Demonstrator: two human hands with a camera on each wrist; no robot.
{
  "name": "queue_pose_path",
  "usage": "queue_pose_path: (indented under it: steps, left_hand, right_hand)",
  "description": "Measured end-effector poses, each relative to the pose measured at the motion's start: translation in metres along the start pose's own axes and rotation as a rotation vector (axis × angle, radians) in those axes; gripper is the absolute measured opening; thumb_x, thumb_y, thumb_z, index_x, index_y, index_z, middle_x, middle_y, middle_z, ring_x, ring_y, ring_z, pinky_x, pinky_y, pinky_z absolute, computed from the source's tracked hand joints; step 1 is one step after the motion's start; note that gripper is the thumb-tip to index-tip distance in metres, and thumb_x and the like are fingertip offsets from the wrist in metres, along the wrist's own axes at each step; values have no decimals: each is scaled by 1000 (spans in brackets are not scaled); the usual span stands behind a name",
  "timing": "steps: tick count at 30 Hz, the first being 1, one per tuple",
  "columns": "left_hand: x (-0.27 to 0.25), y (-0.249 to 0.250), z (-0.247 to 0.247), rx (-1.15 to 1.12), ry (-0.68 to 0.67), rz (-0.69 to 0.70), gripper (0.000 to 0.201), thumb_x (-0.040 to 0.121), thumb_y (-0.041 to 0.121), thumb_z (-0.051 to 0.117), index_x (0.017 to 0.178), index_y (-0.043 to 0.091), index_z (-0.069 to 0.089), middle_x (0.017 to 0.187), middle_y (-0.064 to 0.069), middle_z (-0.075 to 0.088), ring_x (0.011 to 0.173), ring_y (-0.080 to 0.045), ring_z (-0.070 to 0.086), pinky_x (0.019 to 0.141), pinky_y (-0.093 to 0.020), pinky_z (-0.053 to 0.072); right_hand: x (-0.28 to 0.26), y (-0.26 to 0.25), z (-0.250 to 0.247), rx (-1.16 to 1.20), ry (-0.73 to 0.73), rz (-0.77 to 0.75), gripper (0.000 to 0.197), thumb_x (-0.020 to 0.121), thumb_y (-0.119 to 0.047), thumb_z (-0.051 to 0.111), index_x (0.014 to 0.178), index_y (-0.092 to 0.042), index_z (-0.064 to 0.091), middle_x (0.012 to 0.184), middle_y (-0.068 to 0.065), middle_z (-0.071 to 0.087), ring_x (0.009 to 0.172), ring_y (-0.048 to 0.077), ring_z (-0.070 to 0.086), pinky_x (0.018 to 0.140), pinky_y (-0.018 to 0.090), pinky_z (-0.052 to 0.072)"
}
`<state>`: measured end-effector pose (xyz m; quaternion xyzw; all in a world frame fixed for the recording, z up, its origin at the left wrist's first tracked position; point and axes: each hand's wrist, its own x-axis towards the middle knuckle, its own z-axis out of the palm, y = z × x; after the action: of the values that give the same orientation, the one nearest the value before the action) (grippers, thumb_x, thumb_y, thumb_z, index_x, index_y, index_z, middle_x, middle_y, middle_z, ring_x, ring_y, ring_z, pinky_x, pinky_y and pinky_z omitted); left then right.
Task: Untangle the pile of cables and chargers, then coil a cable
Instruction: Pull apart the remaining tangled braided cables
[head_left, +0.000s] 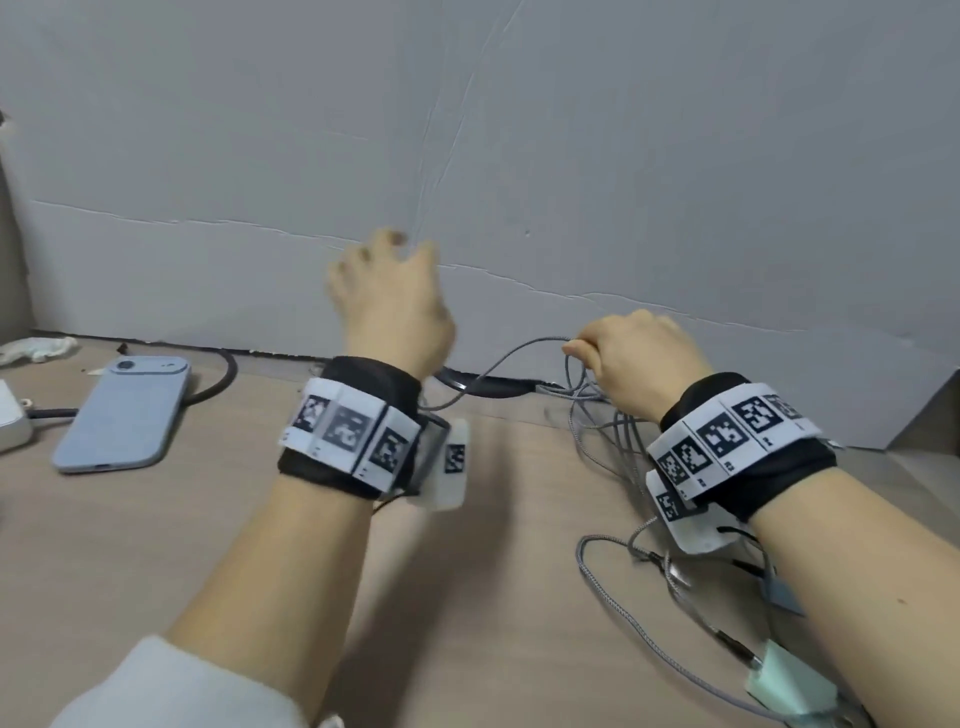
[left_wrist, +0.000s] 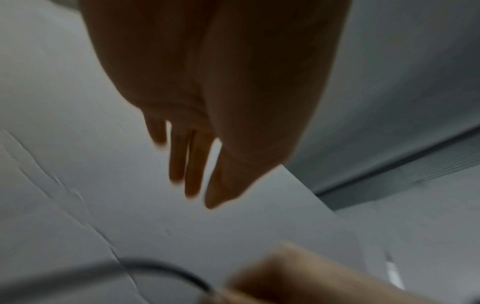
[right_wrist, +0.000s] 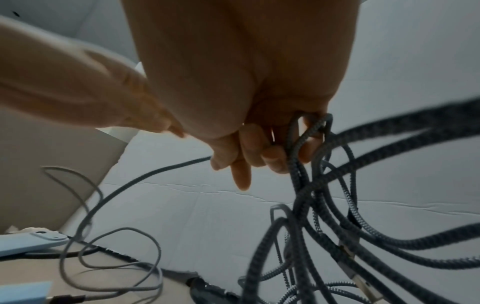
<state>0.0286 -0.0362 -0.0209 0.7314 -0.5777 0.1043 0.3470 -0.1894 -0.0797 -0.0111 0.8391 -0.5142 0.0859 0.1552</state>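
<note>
Nearest the viewer, in front of the right hand, a pale green charger lies on the wooden table with a grey braided cable running out of it and curling up toward that hand. The right hand itself is raised above the table with its fingers curled round a bundle of several loops of braided cable (the strands hang slack below it in the wrist view). Left of the right hand, the left hand is lifted higher, fingers spread and holding nothing. Further left lies a blue phone. The cable looks light, limp and grippy rather than slippery, so 1 strand taken near a plug end should pull free cleanly; tugging mid-bundle would likely tighten the loops.
</note>
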Motion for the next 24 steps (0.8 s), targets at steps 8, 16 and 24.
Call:
queue_pose_path:
  steps: [8,16,24]
  left_hand:
    - [-24,50,43,-267,-413,328,24,104,18,47,86,10,61,78,-1,55,86,-29,56,69,-34,36]
    - [-21,46,11,-671,-23,414,32,92,37,71,75,10,74,59,4,63,56,-15,57,56,-34,43]
    - [-8,29,-13,-1052,327,127,27,95,32,70,71,19,73,55,-7,59,54,-10,42,56,-27,34]
  right_hand:
    - [-12,-13,-1,-29,-2,-81,30,108,-29,33,93,-20,57,97,8,68,98,34,56,76,36,27]
    - [-21,17,14,397,-20,32,14,95,-26,66,81,-24,64,76,-5,64,83,20,57,76,30,42]
    - [-33,44,10,413,141,55,3,90,-23,69,88,-21,71,92,-2,61,88,18,55,81,29,42]
